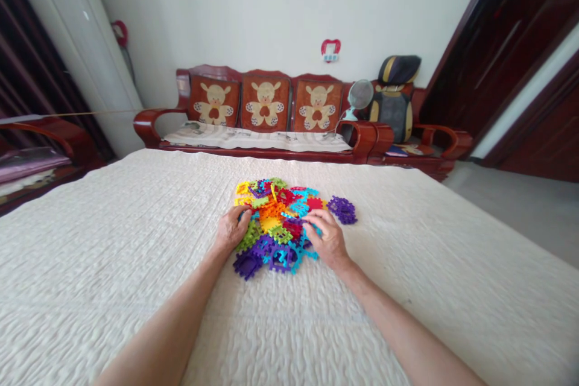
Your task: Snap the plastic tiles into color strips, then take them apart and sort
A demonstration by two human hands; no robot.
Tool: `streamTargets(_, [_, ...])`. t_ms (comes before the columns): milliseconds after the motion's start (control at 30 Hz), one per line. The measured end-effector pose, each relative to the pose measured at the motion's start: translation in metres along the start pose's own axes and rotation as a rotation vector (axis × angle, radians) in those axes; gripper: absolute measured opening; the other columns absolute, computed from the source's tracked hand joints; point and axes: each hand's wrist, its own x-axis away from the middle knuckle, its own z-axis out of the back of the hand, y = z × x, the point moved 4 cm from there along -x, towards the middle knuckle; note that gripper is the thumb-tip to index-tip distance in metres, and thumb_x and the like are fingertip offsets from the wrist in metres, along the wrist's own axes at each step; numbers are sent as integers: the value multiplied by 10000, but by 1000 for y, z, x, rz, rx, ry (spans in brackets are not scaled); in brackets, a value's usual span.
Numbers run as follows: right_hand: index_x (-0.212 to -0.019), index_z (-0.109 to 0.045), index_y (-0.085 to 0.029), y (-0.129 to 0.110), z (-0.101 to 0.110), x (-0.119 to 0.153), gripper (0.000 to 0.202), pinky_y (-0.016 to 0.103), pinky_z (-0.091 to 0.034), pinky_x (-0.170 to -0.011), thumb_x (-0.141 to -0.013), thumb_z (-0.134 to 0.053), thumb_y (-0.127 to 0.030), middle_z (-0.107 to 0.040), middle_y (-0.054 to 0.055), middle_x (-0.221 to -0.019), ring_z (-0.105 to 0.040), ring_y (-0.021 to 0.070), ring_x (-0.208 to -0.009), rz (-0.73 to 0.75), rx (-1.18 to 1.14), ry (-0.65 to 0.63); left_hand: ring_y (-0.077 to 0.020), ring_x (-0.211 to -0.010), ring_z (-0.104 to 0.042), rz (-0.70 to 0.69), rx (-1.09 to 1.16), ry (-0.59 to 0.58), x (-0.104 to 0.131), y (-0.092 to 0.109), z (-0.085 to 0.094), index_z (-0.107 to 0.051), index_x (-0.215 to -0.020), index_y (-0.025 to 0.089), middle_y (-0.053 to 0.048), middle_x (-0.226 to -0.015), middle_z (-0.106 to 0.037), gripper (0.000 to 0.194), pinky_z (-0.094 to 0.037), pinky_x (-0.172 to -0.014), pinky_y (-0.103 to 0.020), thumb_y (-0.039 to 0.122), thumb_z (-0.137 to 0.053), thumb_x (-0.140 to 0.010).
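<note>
A pile of colourful plastic interlocking tiles with notched edges lies on the quilted cover, among them an orange tile (272, 210), a yellow tile (270, 224) and a purple tile (248, 265). At the pile's left edge, my left hand (232, 228) has its fingers curled, beside green and red tiles; what they grip, if anything, is hidden. My right hand (329, 240) is over the right side, thumb and fingers closed around the end of a thin-looking purple tile (299, 220). Light blue tiles (298, 253) lie below that hand.
Apart from the pile, some purple tiles (342, 210) lie to the right on the cream quilted cover (136, 241). Beyond the far edge stands a wooden sofa (156, 126) with bear cushions (265, 102). A small fan (360, 95) and a massage seat cushion (391, 108) are at the right.
</note>
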Motion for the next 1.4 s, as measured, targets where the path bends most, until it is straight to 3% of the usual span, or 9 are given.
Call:
streamTargets(333, [-1037, -618, -141, 77, 38, -2, 466, 327, -496, -751, -778, -525, -516, -689, 84, -920, -628, 211, -825, -567, -248, 253, -200, -989, -620, -10, -5, -12, 0, 1, 0, -667, -993, 184, -75, -1050, -681, 360, -463, -907, -317, 380, -394, -863])
streamTargets(433, [-995, -636, -141, 98, 58, 2, 435, 359, -478, -793, -771, -516, -494, -685, 91, -894, -615, 222, -820, -539, -31, 362, -197, -977, -622, -4, -7, -15, 0, 2, 0, -669, -979, 196, -63, -1043, -686, 345, -469, -891, -314, 367, -393, -861])
streamTargets(533, [-961, -644, -151, 104, 69, 4, 353, 422, -443, -876, -774, -508, -417, -657, 113, -932, -587, 241, -888, -385, 212, 413, -197, -965, -624, 12, -5, -10, 0, 3, 1, -672, -976, 195, -62, -1039, -688, 340, -470, -887, -318, 356, -398, -854])
streamTargets(633, [-1021, -619, -158, 86, 65, 3, 303, 443, -432, -908, -783, -502, -305, -620, 118, -1005, -557, 242, -969, -196, 306, 378, -193, -969, -620, 5, 6, -13, 0, 4, 1, -667, -985, 180, -68, -1029, -688, 356, -462, -899, -315, 359, -388, -854])
streamTargets(767, [-1025, -614, -179, 37, 48, 4, 260, 404, -423, -942, -788, -512, -209, -594, 87, -1051, -541, 215, -1028, 62, 281, 226, -185, -991, -611, 1, 15, -17, 1, 3, 1, -668, -988, 179, -65, -1041, -684, 370, -451, -914, -302, 367, -378, -858])
streamTargets(867, [-1026, -616, -189, 9, 36, 12, 262, 413, -393, -973, -782, -522, -175, -574, 81, -1093, -519, 223, -1072, 142, 299, 96, -187, -978, -618, 0, 44, -5, 1, 1, 1, -677, -973, 176, -61, -1041, -686, 369, -456, -907, -299, 371, -387, -854])
streamTargets(1033, [-974, -610, -187, -16, 18, 33, 205, 380, -438, -895, -812, -486, -171, -595, 76, -1002, -547, 206, -984, 86, 190, -66, -185, -995, -618, 49, 132, 76, 2, 3, 8, -682, -960, 172, -54, -1024, -693, 355, -456, -914, -295, 374, -414, -843])
streamTargets(1233, [-996, -605, -176, -43, 3, 56, 216, 376, -444, -873, -814, -491, -205, -609, 84, -990, -549, 209, -959, -45, 136, -79, -200, -1036, -601, 130, -24, 242, 22, 11, 30, -663, -975, 141, -106, -1063, -667, 317, -447, -936, -323, 274, -408, -840])
streamTargets(1400, [-966, -616, -172, -48, 1, 59, 213, 367, -443, -856, -792, -494, -186, -616, 84, -957, -552, 210, -939, -60, 151, -75, -205, -1015, -610, 222, -235, 149, 53, 9, 32, -631, -1091, 142, -105, -1080, -663, 372, -450, -917, -324, 148, -373, -822])
